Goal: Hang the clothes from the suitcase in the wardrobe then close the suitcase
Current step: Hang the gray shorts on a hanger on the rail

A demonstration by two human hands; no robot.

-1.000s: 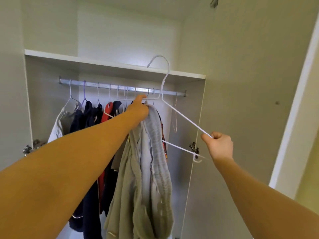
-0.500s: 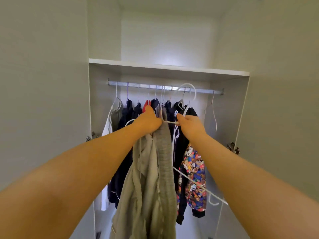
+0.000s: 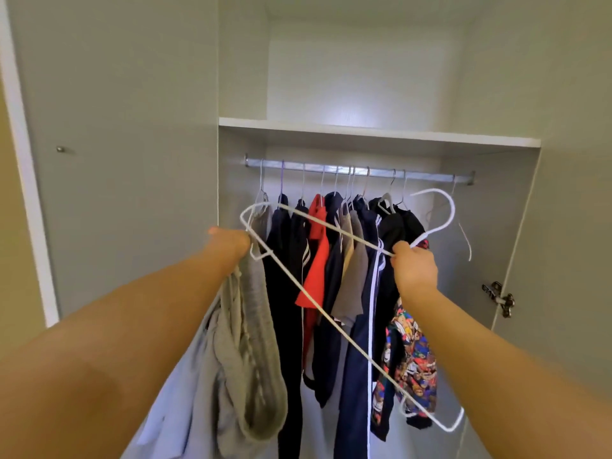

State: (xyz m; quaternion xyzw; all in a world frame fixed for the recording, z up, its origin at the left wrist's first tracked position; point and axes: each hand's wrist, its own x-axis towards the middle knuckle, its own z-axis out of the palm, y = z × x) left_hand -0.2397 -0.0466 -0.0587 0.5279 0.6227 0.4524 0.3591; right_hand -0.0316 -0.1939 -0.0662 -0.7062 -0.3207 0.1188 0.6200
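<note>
My left hand grips a bunched grey garment that hangs down from it, at the left end of a white wire hanger. My right hand grips the same hanger just below its hook, which curves up to the right. The hanger is tilted, one corner dropping low on the right. Both hands are held up in front of the wardrobe rail, below it. The suitcase is out of view.
Several clothes hang on the rail: dark jackets, a red top, a grey shirt, a colourful printed piece. A white shelf sits above the rail. Open wardrobe doors stand on both sides, a hinge at right.
My hands have drawn apart along the hanger, the left one going left with the grey garment. The hanger has swung wider and tilted. The view has shifted so the wardrobe sits further right.
</note>
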